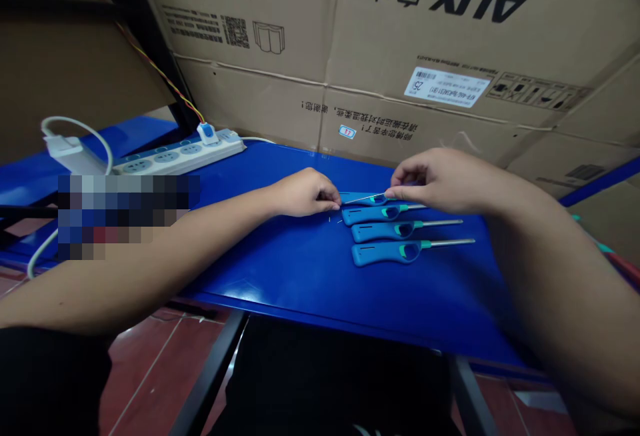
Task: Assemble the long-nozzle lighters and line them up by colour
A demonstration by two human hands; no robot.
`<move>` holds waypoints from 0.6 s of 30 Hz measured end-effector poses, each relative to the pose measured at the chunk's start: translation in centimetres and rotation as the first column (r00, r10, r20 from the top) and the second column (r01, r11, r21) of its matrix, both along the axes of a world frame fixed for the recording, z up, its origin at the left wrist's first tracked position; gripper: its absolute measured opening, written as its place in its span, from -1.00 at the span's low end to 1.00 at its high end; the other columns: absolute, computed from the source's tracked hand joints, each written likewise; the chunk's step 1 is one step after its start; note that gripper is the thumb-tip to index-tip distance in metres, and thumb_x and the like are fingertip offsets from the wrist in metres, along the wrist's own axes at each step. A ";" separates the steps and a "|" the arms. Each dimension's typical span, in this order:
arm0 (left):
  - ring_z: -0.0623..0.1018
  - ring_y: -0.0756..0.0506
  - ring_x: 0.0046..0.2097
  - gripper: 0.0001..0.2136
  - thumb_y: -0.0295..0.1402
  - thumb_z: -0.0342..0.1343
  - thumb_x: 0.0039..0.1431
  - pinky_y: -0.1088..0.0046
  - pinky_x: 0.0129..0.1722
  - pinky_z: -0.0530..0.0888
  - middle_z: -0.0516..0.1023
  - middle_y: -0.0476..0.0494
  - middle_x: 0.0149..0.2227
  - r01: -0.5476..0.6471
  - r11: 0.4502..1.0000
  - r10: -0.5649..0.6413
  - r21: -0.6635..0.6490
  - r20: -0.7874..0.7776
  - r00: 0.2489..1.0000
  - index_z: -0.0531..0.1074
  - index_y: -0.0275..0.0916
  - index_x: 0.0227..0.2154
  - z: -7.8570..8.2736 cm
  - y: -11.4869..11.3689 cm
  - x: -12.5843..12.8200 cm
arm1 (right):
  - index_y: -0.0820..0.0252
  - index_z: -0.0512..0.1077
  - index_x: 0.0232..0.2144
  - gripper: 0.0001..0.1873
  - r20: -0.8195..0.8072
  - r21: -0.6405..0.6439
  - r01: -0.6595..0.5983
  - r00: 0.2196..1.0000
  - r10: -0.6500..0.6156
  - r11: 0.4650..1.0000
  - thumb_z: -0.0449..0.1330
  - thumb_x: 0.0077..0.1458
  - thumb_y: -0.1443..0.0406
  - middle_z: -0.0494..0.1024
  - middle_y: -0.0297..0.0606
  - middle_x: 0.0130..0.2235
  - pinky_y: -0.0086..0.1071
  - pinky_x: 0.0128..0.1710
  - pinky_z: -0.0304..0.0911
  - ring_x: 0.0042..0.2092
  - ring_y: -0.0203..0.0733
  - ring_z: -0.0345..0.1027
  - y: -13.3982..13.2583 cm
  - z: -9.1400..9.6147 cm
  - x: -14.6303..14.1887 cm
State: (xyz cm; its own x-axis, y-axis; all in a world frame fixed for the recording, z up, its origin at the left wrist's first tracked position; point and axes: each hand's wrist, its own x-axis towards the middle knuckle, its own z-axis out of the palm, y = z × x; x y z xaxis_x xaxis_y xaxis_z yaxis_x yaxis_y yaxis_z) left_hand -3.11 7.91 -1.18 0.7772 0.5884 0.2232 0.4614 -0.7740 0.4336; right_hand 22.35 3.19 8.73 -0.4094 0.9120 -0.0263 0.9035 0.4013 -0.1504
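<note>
Here the left hand point(305, 193) and right hand point(440, 179) pinch the two ends of the farthest blue gas lighter point(367, 199), apparently aligning it with three lighters point(400, 231) just nearer. Next calls for a gentle release. Table edge point(320, 319) lies well nearer; power strip point(180, 154) beyond the left hand.

My left forearm runs in from the lower left of the frame, bare, angled up toward the centre. My left hand point(305, 193) sits just left of centre, knuckles up, fingers curled in, thumb and forefinger pinched together at their tips. My right arm comes in from the lower right, larger in the frame. My right hand point(440, 179) lies right of centre, palm down, fingers bent, fingertips pinched and pointing left toward the other hand.
</note>
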 end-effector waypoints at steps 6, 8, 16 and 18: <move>0.57 -0.17 -0.09 -0.45 -0.16 0.27 0.04 0.34 -0.12 0.48 0.59 -0.24 -0.08 -0.243 0.970 0.243 -0.003 0.027 0.970 0.47 -0.32 0.09 -1.0 0.9 0.0 | 0.15 0.54 -0.33 -0.70 -0.414 0.145 0.003 0.908 0.058 0.989 0.27 0.07 0.04 0.55 -0.28 -0.41 -0.34 -0.41 0.16 -0.40 -0.22 0.33 2.7 -1.7 -0.6; 0.57 -0.19 -0.07 -0.37 -0.03 0.30 -0.01 0.33 -0.07 0.48 0.58 -0.24 -0.07 -0.277 0.959 0.277 -0.066 0.002 0.961 0.48 -0.32 0.08 -1.6 1.2 0.4 | 0.18 0.49 -0.32 -0.74 -0.460 0.180 -0.002 0.884 0.087 0.984 0.21 0.14 0.10 0.53 -0.28 -0.42 -0.35 -0.41 0.16 -0.41 -0.23 0.31 3.6 -2.8 -1.5; 0.55 -0.10 -0.18 -0.53 -0.13 0.36 -0.02 0.41 -0.17 0.45 0.59 -0.13 -0.17 -0.343 0.930 0.349 -0.131 0.030 0.937 0.56 -0.24 -0.06 -2.6 1.3 1.6 | 0.18 0.46 -0.31 -0.78 -0.433 0.160 -0.108 0.886 0.168 0.981 0.17 0.21 0.14 0.52 -0.30 -0.44 -0.37 -0.41 0.13 -0.42 -0.25 0.32 4.3 -4.7 -4.0; 0.54 -0.10 -0.19 -0.54 -0.15 0.37 -0.03 0.42 -0.18 0.44 0.59 -0.12 -0.18 -0.351 0.925 0.361 -0.146 0.047 0.931 0.57 -0.24 -0.07 -2.7 1.2 1.6 | 0.19 0.48 -0.30 -0.77 -0.407 0.168 -0.112 0.897 0.172 0.979 0.17 0.21 0.15 0.53 -0.30 -0.43 -0.37 -0.43 0.12 -0.42 -0.25 0.32 4.1 -4.5 -4.3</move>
State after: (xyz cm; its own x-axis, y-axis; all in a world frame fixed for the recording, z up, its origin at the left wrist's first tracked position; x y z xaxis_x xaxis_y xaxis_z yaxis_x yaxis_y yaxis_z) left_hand -1.50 9.15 -3.84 0.4961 0.8512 0.1712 0.6595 -0.4976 0.5634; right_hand 18.06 7.30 4.27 -0.4802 0.8256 0.2963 0.7014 0.5642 -0.4355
